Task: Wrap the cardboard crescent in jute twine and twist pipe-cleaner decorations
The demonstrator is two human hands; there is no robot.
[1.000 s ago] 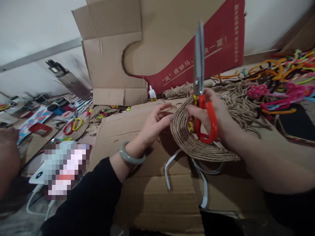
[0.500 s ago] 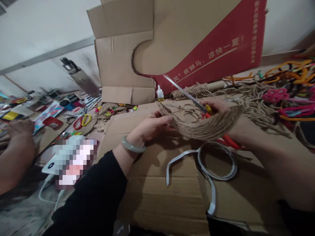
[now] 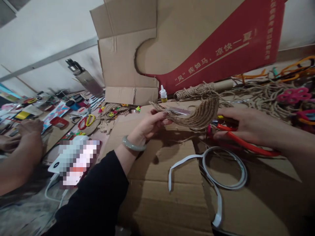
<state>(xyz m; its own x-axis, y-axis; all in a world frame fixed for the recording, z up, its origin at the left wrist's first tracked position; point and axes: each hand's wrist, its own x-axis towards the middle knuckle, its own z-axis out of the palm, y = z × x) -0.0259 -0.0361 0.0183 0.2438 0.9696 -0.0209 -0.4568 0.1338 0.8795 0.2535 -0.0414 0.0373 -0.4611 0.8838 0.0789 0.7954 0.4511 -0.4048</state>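
My left hand [image 3: 154, 123] pinches one end of a curved woven piece of brown twine [image 3: 197, 116] above the cardboard. My right hand [image 3: 242, 126] grips the scissors [image 3: 253, 146], which have red and yellow handles. Their blades lie behind or inside the curve of the twine piece, partly hidden by it. Below my right hand a roll of white tape [image 3: 243, 182] rests on the cardboard [image 3: 172, 206], with a loose strip stretching to the left.
Behind stands a large cardboard panel [image 3: 128, 62] with a small glue bottle [image 3: 163, 94] before it. Tangled twine lies at right. At left are a phone [image 3: 82, 164], other scissors [image 3: 86, 122], a grey bottle [image 3: 86, 78] and another person's hands [image 3: 31, 131].
My right hand and the scissors have moved right and lower, and the blades have swung down to the twine piece. The view has shifted slightly. The other person's second hand now shows.
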